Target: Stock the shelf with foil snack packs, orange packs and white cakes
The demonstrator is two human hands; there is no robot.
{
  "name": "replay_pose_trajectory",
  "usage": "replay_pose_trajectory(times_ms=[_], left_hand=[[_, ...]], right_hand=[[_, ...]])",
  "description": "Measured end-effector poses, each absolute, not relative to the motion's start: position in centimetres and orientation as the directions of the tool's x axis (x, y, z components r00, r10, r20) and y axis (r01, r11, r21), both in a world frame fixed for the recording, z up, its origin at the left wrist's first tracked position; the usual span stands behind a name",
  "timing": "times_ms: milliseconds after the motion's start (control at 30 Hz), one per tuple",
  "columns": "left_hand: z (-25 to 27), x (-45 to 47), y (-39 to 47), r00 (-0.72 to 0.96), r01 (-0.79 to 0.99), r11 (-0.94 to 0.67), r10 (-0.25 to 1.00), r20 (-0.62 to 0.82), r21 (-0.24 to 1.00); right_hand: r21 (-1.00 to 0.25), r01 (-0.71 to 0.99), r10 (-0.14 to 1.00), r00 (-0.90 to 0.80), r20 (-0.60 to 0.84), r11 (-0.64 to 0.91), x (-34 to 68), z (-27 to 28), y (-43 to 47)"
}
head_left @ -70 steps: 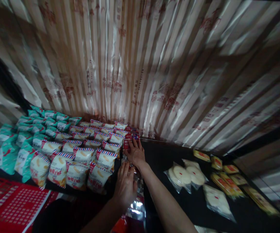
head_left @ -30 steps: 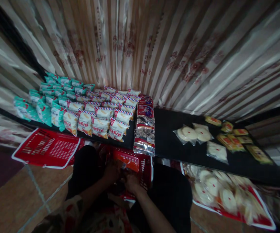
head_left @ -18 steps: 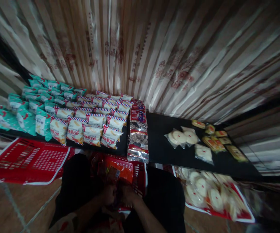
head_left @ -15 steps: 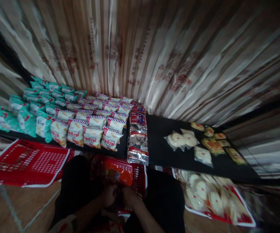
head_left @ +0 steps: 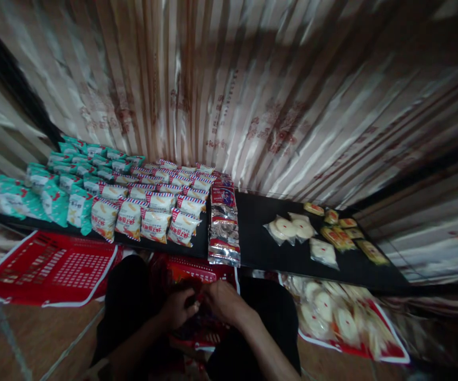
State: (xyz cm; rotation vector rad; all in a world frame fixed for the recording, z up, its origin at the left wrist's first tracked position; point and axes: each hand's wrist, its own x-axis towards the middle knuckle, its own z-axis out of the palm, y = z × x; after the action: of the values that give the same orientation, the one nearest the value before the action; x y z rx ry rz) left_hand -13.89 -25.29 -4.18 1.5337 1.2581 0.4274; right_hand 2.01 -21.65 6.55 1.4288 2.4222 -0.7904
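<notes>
Between my knees stands a red basket (head_left: 209,271) holding shiny packets, one of them orange-red (head_left: 181,273). My left hand (head_left: 179,307) is over this basket, its fingers curled around something dark. My right hand (head_left: 221,300) is close beside it, bent at the wrist, with its fingers pressed together at the same dark stuff. Dim light and the hands themselves hide what they grip. Just beyond the basket, a row of dark red and silver packets (head_left: 223,227) lies on the black shelf (head_left: 260,248).
Rows of white snack bags (head_left: 153,225) and teal bags (head_left: 80,206) stand on the shelf's left. Packs of round white cakes (head_left: 288,228) and yellow packs (head_left: 337,238) lie on its right. Red baskets (head_left: 70,264) flank my legs, and a pleated curtain (head_left: 221,95) hangs behind.
My hands have moved up and forward over the basket, now covering much of the orange-red packet. The view has shifted slightly; the shelf goods look unchanged.
</notes>
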Motion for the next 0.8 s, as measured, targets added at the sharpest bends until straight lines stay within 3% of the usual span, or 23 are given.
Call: replay_pose_trajectory(times_ms=[133, 267, 433, 633, 800], left_hand=[[-1.3, -15.0, -25.4, 0.352, 0.459, 0.096, 0.893, -0.280, 0.883], [0.7, -15.4, -25.4, 0.331, 0.289, 0.141, 0.914, -0.237, 0.947], [3.8, -14.9, -25.1, 0.320, 0.001, 0.256, 0.916, -0.242, 0.967], [7.6, -12.9, -25.0, 0.247, -0.309, 0.354, 0.926, -0.285, 0.883], [8.2, -10.6, -24.1, 0.132, -0.408, 0.286, 0.958, -0.254, 0.867]], right_hand=[[-0.503, 0.807, 0.819, -0.495, -0.290, 0.310, 3.3, 9.1, -21.6], [-0.715, 0.669, 0.912, -0.394, -0.112, 0.201, 5.2, 10.8, -21.3], [-0.962, 0.265, 0.954, -0.265, -0.138, -0.066, 7.8, 11.7, -21.6], [-0.946, -0.242, 0.966, -0.191, -0.174, -0.218, 7.5, 11.9, -22.8], [-0.928, -0.291, 0.965, -0.189, -0.183, -0.233, 5.7, 10.9, -24.2]])
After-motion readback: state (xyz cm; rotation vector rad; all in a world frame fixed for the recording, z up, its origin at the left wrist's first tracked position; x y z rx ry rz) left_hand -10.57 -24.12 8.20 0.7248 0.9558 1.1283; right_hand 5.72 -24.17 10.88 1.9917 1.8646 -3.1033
